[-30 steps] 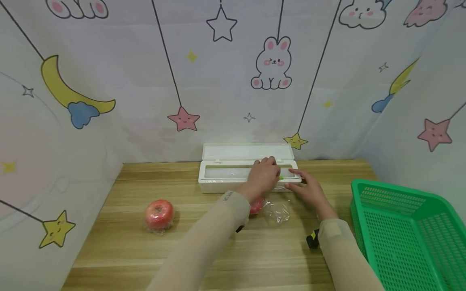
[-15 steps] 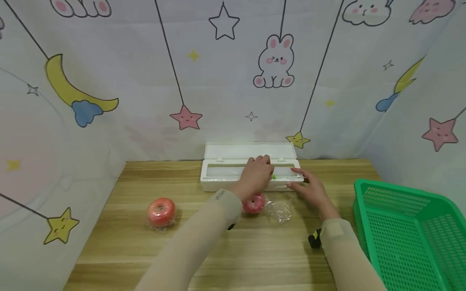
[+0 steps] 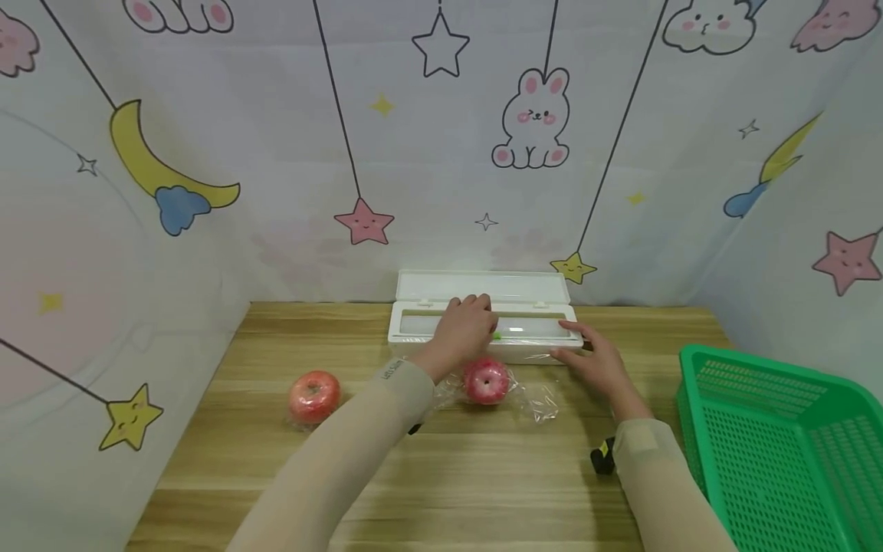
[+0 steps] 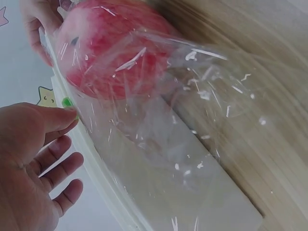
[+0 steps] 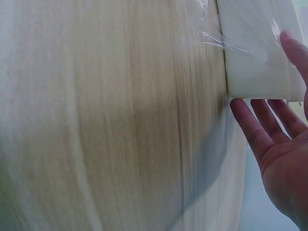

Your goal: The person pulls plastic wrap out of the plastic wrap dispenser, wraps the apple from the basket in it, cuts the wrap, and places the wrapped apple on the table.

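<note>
A white cling film dispenser (image 3: 527, 352) stands at the table's back, its lid raised and the roll inside showing. My left hand (image 3: 461, 333) reaches over its front edge and pinches the small green slide cutter (image 4: 67, 102) between thumb and index finger. With my right hand (image 3: 599, 366) I hold the dispenser's right end, the thumb at the front and the fingers about the end, as the right wrist view shows. Just before the dispenser lies a red apple (image 3: 487, 381) on clear cling film (image 3: 541, 403), which spreads out at both sides of it.
Another apple (image 3: 314, 396), wrapped in film, sits on the left of the wooden table (image 3: 483, 491). A green plastic basket (image 3: 697, 437) stands at the right. Behind the dispenser rises a printed cloth wall (image 3: 441, 153).
My left hand has slid leftward along the dispenser with the green cutter, uncovering the apple in front. My right hand keeps its hold on the right end. The head view has shifted slightly.
</note>
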`<state>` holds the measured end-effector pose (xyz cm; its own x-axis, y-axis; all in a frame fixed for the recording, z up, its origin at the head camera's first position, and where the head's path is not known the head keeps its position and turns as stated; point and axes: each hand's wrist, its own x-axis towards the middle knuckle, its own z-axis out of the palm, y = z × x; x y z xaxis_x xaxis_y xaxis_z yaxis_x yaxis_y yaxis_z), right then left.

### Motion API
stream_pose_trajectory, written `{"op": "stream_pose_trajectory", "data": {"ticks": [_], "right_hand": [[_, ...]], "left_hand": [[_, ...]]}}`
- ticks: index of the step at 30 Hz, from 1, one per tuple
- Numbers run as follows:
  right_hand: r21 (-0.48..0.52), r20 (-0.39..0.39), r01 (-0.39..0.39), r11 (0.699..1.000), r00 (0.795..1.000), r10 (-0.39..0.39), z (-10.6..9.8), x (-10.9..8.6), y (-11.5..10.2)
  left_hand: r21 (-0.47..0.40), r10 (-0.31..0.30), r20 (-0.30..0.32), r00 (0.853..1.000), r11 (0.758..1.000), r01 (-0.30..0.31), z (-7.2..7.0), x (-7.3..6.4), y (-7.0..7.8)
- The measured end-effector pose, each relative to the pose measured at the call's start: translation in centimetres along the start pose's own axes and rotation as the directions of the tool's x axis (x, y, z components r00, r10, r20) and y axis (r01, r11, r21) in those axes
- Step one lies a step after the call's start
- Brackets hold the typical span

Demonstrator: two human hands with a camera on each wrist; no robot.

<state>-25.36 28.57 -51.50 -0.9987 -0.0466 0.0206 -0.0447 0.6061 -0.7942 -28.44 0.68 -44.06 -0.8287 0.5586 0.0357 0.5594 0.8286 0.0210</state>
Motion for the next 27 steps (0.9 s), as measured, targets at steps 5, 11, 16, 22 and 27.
{"op": "stream_pose_trajectory", "data": {"ticks": [5, 11, 16, 22, 27], "right_hand": [[0.001, 0.007, -0.01, 1.0, 1.0, 0.01, 0.1, 0.1, -0.1], [-0.011, 0.005, -0.014, 1.0, 1.0, 0.014, 0.3, 0.4, -0.3], [-0.009, 0.011, -0.013, 1.0, 1.0, 0.013, 0.3, 0.6, -0.1], [-0.012, 0.01, -0.011, 1.0, 1.0, 0.011, 0.1, 0.5, 0.2], [-0.016, 0.017, -0.017, 1.0, 1.0, 0.017, -0.1, 0.3, 0.2]], "left_hand": [[-0.006, 0.001, 0.011, 1.0, 1.0, -0.001, 0.0, -0.3, -0.5], [0.014, -0.004, 0.01, 1.0, 1.0, 0.004, 0.0, -0.9, -1.3], [0.018, -0.001, 0.002, 1.0, 1.0, 0.0, -0.1, -1.6, -2.3], [0.031, -0.009, -0.03, 1.0, 0.999, 0.01, -0.2, -3.0, -4.1], [0.013, -0.007, -0.051, 0.999, 1.0, 0.007, -0.3, -4.0, -5.5]]}}
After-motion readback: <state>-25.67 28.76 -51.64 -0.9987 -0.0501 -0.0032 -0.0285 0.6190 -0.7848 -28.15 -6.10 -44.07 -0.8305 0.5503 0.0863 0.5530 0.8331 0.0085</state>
